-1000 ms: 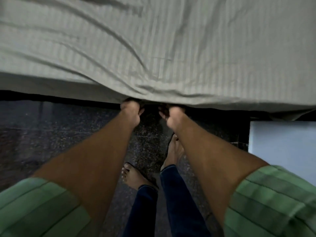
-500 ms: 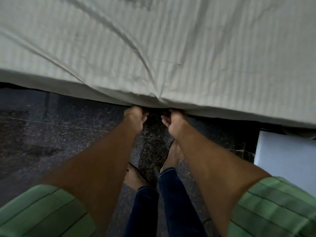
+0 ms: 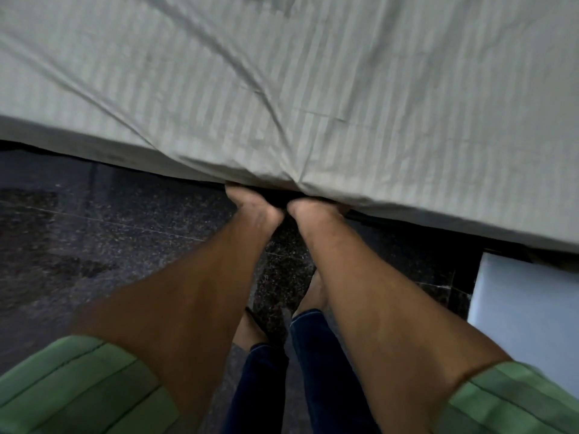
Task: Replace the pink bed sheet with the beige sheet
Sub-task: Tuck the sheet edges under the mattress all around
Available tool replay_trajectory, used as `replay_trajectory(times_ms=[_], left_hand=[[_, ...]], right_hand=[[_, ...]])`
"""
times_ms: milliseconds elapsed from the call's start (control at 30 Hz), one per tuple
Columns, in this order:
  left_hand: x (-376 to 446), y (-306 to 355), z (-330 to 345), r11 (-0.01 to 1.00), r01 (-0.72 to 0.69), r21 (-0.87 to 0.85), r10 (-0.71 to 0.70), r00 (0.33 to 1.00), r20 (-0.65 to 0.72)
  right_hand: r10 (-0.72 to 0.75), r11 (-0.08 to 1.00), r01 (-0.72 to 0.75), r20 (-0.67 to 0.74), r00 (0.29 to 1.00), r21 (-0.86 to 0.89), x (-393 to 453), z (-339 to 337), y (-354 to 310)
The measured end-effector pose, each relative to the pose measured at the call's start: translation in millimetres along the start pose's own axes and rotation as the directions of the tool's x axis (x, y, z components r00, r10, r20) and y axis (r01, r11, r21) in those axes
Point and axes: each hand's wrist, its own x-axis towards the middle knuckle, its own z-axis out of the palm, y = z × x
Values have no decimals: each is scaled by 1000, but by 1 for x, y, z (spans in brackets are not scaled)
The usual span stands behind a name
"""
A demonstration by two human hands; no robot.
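The beige striped sheet (image 3: pixel 313 89) covers the bed across the upper half of the head view, with creases fanning toward its near edge. My left hand (image 3: pixel 250 205) and my right hand (image 3: pixel 313 209) sit side by side at that edge, reaching under the overhang. Their fingers are hidden beneath the sheet, so the grip itself cannot be seen. The fabric bunches just above both hands. No pink sheet is in view.
A dark speckled stone floor (image 3: pixel 109 230) runs along the bed's near side. My bare feet (image 3: pixel 313 296) stand close to the bed. A pale white box-like object (image 3: pixel 526 308) sits on the floor at the right, beside the bed.
Both hands have drawn closer together and pushed further under the sheet's edge. The view has shifted, with the bed edge now lower and more slanted in the frame.
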Motion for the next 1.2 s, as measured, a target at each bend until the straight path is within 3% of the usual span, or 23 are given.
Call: replay_trajectory(times_ms=[33, 67, 100, 200, 233, 367, 467, 567, 700, 833, 967, 1100, 1200], left_hand=[[-3, 3, -5, 998, 29, 52, -30, 999, 14], [-3, 9, -11, 984, 88, 158, -89, 996, 0], [-5, 17, -17, 926, 158, 343, -145, 987, -63], [-19, 49, -34, 659, 257, 707, -115, 963, -244], [-24, 60, -39, 651, 253, 716, -84, 961, -263], [-42, 92, -63, 900, 124, 417, 14, 950, -312], [-53, 102, -65, 974, 44, 224, 10, 973, -232], [-50, 119, -54, 989, -25, 144, 53, 980, -194], [-29, 157, -48, 996, -73, 55, 82, 981, -178], [-6, 189, -54, 993, -114, 13, 115, 972, -206], [7, 221, -62, 998, -58, 35, 64, 983, -173], [9, 234, -58, 998, -27, 58, 34, 991, -128], [19, 235, -43, 998, 36, -44, -42, 988, -146]], right_hand=[[69, 974, -82, 65, 995, 212, 1, -7, -2], [39, 926, -85, 133, 990, 367, 11, -16, 8], [26, 882, -117, 200, 980, 456, 9, -24, 18], [2, 834, -151, 271, 963, 531, 0, -45, 43], [34, 869, -138, 220, 975, 474, -7, -52, 46], [71, 870, -149, 180, 981, 469, -31, -62, 62], [49, 849, -215, 333, 942, 483, -52, -26, 64], [12, 845, -232, 417, 909, 481, -67, 23, 65], [-30, 746, -291, 466, 884, 599, -76, 83, 65], [-69, 555, -324, 430, 900, 767, -76, 123, 56], [-124, 402, -295, 371, 920, 867, -72, 159, 48], [-63, 309, -236, 267, 962, 922, -76, 184, 34], [36, 287, -263, 264, 964, 921, -83, 190, 20]])
